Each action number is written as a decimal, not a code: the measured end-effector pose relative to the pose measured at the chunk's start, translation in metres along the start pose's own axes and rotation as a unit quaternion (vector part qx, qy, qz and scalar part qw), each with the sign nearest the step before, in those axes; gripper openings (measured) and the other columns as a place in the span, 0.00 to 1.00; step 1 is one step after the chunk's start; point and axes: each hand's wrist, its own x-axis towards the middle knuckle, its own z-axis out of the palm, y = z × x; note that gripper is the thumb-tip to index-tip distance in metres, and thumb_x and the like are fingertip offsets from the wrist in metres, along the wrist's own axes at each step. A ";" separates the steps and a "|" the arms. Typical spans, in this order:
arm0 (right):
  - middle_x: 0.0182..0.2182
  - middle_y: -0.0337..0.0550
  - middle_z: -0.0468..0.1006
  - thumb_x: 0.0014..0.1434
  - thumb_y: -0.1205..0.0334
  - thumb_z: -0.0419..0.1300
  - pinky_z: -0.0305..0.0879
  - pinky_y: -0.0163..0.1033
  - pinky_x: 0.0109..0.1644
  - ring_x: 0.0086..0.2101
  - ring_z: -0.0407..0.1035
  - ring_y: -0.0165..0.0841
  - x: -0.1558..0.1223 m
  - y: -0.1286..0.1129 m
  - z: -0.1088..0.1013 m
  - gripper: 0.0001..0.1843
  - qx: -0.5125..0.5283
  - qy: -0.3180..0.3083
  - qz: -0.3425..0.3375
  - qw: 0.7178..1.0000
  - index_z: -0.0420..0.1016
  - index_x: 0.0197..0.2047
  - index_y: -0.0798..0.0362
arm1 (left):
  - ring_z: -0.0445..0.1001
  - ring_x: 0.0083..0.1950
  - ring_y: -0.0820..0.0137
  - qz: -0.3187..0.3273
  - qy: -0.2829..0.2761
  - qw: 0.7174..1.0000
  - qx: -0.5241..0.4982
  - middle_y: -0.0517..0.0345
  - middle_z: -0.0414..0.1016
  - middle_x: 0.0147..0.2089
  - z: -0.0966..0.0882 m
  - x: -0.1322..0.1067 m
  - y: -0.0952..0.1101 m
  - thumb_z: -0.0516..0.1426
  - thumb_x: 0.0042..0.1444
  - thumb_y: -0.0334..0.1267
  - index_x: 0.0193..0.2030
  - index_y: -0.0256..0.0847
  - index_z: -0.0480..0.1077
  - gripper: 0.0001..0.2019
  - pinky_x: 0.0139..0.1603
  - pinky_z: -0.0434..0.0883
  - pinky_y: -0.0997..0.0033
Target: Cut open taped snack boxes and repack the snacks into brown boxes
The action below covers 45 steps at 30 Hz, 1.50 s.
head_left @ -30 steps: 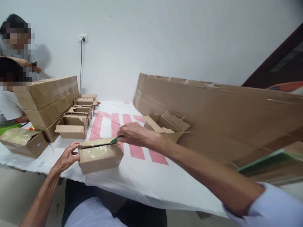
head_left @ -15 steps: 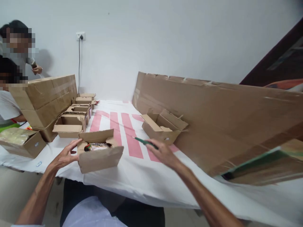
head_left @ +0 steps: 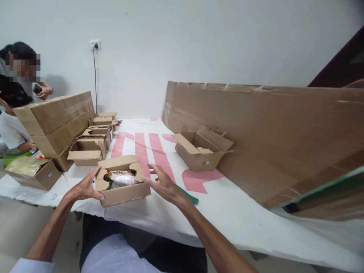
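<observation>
A small cardboard box (head_left: 125, 195) sits before me with its top flaps folded back. Inside lies a clear-wrapped item (head_left: 122, 179) with a white label and red and green parts at one end; I cannot tell its kind. My left hand (head_left: 85, 185) grips the box's left end, thumb at the front corner and fingers at the back. At the right end, my right hand (head_left: 163, 184) is open, its fingers spread by the box edge. A slim green tool, perhaps a knife (head_left: 188, 194), lies on the cloth, partly hidden behind the right wrist.
An open cardboard box (head_left: 199, 155) stands at the right by a tall cardboard panel (head_left: 256, 132). Several open boxes (head_left: 85, 154) line the left, beside stacked sealed cartons (head_left: 54, 117). A taped box (head_left: 34, 174) stands at front left. Two other people (head_left: 21, 102) are beyond the cartons.
My right hand has put down the green tool and moved left to the box. The box's flaps have spread outward, showing more of the wrapped item. My left thumb has shifted to the front corner.
</observation>
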 end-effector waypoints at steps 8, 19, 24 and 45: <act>0.51 0.52 0.76 0.59 0.55 0.66 0.66 0.43 0.51 0.52 0.72 0.45 0.019 -0.065 0.020 0.25 -0.187 -0.098 0.015 0.977 0.72 0.58 0.50 | 0.68 0.67 0.46 0.006 -0.016 0.999 0.047 0.46 0.67 0.63 -0.014 0.006 0.014 0.75 0.38 0.57 0.75 0.46 0.58 0.58 0.71 0.66 0.44; 0.43 0.45 0.84 0.64 0.56 0.54 0.76 0.44 0.44 0.42 0.78 0.42 0.017 -0.018 -0.007 0.24 0.099 -0.055 0.032 0.993 0.76 0.61 0.49 | 0.73 0.59 0.50 -0.080 0.060 0.982 0.157 0.44 0.68 0.61 0.016 0.024 0.067 0.63 0.49 0.42 0.52 0.40 0.71 0.22 0.60 0.74 0.50; 0.57 0.56 0.78 0.63 0.58 0.55 0.71 0.55 0.60 0.53 0.74 0.47 0.007 0.008 0.001 0.29 -0.059 0.063 0.006 0.996 0.70 0.66 0.52 | 0.70 0.69 0.54 -0.063 0.088 0.994 -0.018 0.50 0.70 0.69 -0.004 0.015 0.053 0.54 0.55 0.38 0.72 0.44 0.63 0.35 0.69 0.69 0.55; 0.46 0.53 0.80 0.68 0.65 0.58 0.66 0.48 0.55 0.50 0.72 0.46 0.004 -0.060 0.005 0.07 -0.288 -0.074 -0.150 0.943 0.78 0.42 0.51 | 0.53 0.78 0.41 0.025 0.109 0.993 -0.041 0.39 0.53 0.75 0.035 -0.018 0.010 0.75 0.43 0.57 0.81 0.45 0.47 0.64 0.78 0.55 0.37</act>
